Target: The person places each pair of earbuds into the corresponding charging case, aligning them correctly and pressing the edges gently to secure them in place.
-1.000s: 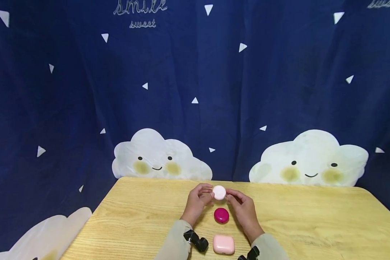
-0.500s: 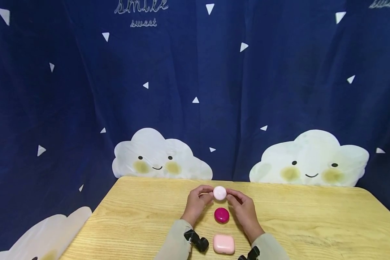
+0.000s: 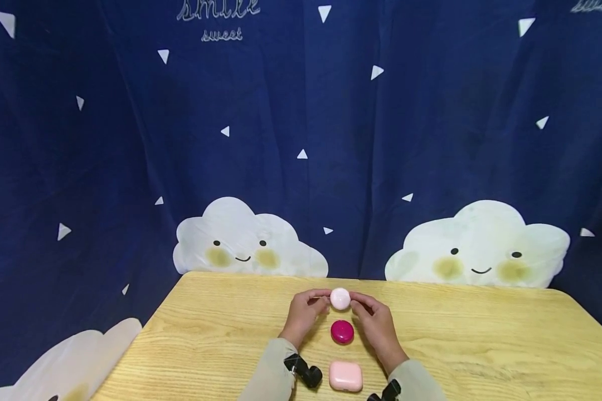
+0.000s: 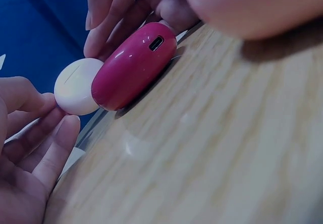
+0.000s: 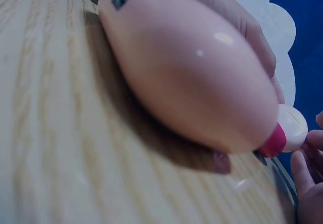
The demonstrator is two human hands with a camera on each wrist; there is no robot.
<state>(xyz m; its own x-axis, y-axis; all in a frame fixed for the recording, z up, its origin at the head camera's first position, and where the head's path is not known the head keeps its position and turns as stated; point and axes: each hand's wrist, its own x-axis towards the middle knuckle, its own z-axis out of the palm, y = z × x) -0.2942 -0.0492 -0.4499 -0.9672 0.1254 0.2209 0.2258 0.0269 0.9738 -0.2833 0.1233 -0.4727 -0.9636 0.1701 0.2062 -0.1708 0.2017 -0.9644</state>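
Observation:
A small round white case (image 3: 340, 299), which looks like an earbud case with a thin seam (image 4: 73, 76), is near the far table edge. My left hand (image 3: 303, 314) holds its left side with the fingertips. From the other side, my right hand (image 3: 378, 329) pinches it between index finger and thumb. Closer to me lies a round magenta case (image 3: 342, 332) with a charging port (image 4: 156, 43). Nearest is a rounded pink case (image 3: 345, 376), also with a port (image 5: 119, 1); it hides much of the right wrist view.
The light wooden table (image 3: 221, 328) reaches to a dark blue curtain (image 3: 341, 167) printed with clouds. Black wrist mounts (image 3: 303, 371) sit on both beige sleeves (image 3: 268, 373).
The white case has tilted a little between my fingers and moved very slightly toward me. My left fingers have shifted slightly; the magenta and pink cases stay put.

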